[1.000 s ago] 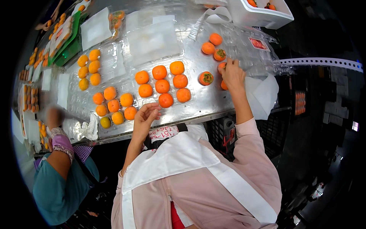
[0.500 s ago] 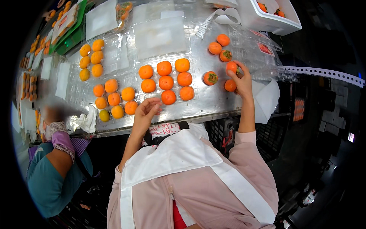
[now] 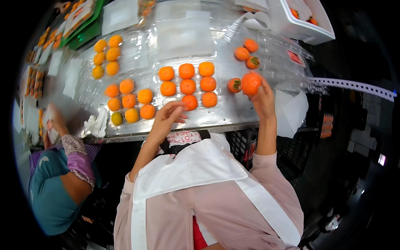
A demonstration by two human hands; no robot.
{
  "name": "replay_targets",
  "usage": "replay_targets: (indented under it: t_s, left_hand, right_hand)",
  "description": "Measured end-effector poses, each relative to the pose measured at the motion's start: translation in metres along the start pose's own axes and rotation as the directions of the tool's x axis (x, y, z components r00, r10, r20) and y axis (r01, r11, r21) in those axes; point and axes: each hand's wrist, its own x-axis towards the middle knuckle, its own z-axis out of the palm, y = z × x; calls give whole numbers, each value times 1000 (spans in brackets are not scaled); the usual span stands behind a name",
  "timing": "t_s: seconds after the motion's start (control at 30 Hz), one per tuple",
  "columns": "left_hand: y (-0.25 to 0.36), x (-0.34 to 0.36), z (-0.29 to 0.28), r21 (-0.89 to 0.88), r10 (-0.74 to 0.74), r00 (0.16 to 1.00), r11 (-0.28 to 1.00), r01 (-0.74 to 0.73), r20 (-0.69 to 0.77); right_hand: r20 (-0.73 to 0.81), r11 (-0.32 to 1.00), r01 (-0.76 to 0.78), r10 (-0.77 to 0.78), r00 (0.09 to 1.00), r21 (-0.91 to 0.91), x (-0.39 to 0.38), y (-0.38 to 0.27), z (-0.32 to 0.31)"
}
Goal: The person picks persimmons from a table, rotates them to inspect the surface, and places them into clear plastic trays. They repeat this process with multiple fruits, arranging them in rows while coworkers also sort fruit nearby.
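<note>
My right hand (image 3: pixel 263 98) grips an orange persimmon (image 3: pixel 251 83), raised above the table at its right side. Just left of it, another persimmon (image 3: pixel 234 85) lies with its green calyx showing. Three more loose ones, among them a persimmon with its calyx turned up (image 3: pixel 253 62), lie farther back. My left hand (image 3: pixel 167 116) hovers empty at the table's near edge, fingers loosely bent and apart. Its fingertips are close to the nearest persimmon (image 3: pixel 189 102) in a clear plastic tray (image 3: pixel 215 89), where several persimmons sit in columns.
More persimmons in clear trays (image 3: pixel 128 101) stand to the left, beside crumpled white paper (image 3: pixel 95 123). Lined trays (image 3: pixel 183 39) lie farther back. A white foam box (image 3: pixel 312 35) with persimmons stands back right, clear lids (image 3: pixel 287 46) before it. A co-worker (image 3: pixel 62 187) works at left.
My right hand has lifted the persimmon off the table and turned it, moving slightly nearer. My left hand has shifted right toward the tray. The co-worker's arm has moved.
</note>
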Motion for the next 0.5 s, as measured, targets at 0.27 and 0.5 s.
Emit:
replay_targets:
  t_s: [0.27, 0.5]
  left_hand:
    - [34, 12, 35, -401, -61, 976, 905, 143, 211]
    - [28, 8, 23, -593, -152, 986, 788, 164, 70]
  right_hand:
    - [316, 562, 319, -106, 943, -763, -8, 19, 138]
    - [511, 445, 494, -92, 855, -747, 2, 28, 173]
